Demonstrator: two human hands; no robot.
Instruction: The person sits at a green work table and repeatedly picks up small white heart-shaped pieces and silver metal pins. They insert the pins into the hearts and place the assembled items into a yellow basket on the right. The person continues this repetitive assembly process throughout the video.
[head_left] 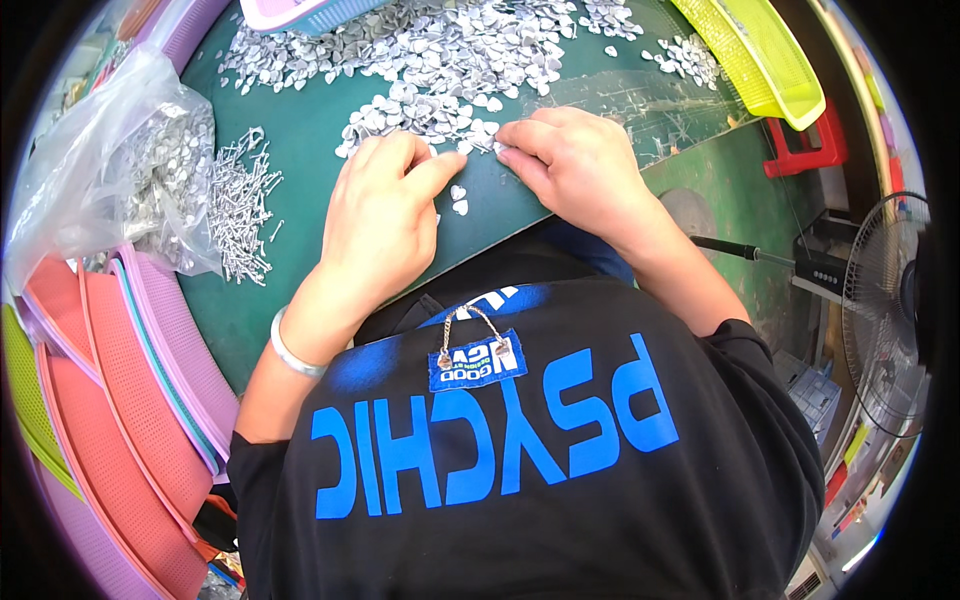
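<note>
Several small silver heart-shaped pieces lie in a loose pile on the green tabletop, just beyond my hands. My left hand rests at the pile's near edge with fingers curled and the thumb pointing right; what its fingertips hold is hidden. Across from it, my right hand pinches thumb and forefinger together at a silver heart piece on the right side of the pile. Between the hands, nearer the table edge, lie two separate hearts.
A larger heap of hearts spreads behind. At left are a clear plastic bag, a pile of small metal pins and stacked coloured baskets. A yellow-green basket sits far right, a red stool and fan beyond.
</note>
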